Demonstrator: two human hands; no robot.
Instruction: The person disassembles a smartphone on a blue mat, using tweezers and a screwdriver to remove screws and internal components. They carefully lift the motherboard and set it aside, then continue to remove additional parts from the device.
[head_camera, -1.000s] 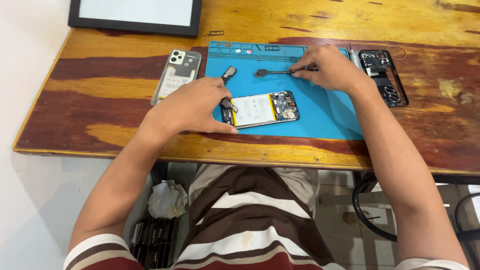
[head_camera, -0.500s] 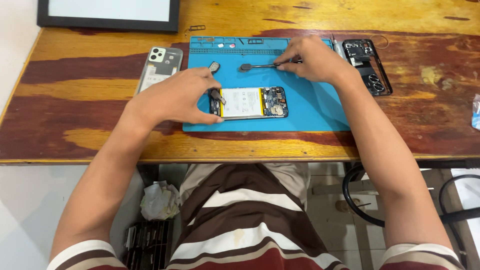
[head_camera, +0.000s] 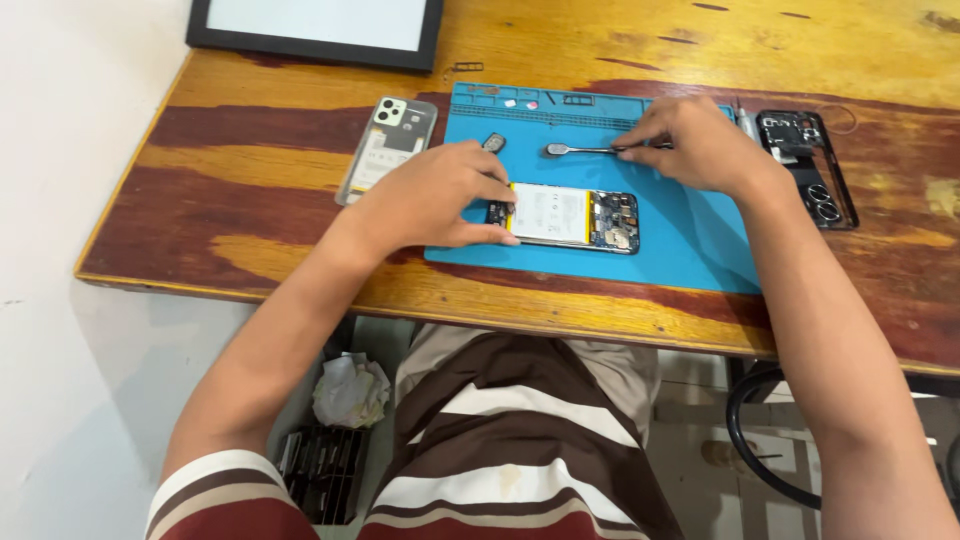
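Observation:
An opened phone (head_camera: 572, 217) with its white battery and circuit board showing lies flat on a blue work mat (head_camera: 690, 240). My left hand (head_camera: 440, 198) grips the phone's left end between thumb and fingers. My right hand (head_camera: 695, 145) rests on the mat further back and pinches the handle of a thin metal pry tool (head_camera: 582, 150), whose flat tip points left. A small dark part (head_camera: 494, 142) lies on the mat just beyond my left hand.
A clear phone back cover (head_camera: 387, 148) lies left of the mat on the wooden table (head_camera: 230, 190). A black phone frame (head_camera: 808, 168) sits at the mat's right. A black-framed panel (head_camera: 318, 28) lies at the back left. Below the table are a crumpled cloth (head_camera: 350, 392) and a black cable (head_camera: 750, 440).
My view has shifted, so everything sits further right in the frame. Both hands keep their holds on the phone and the tool.

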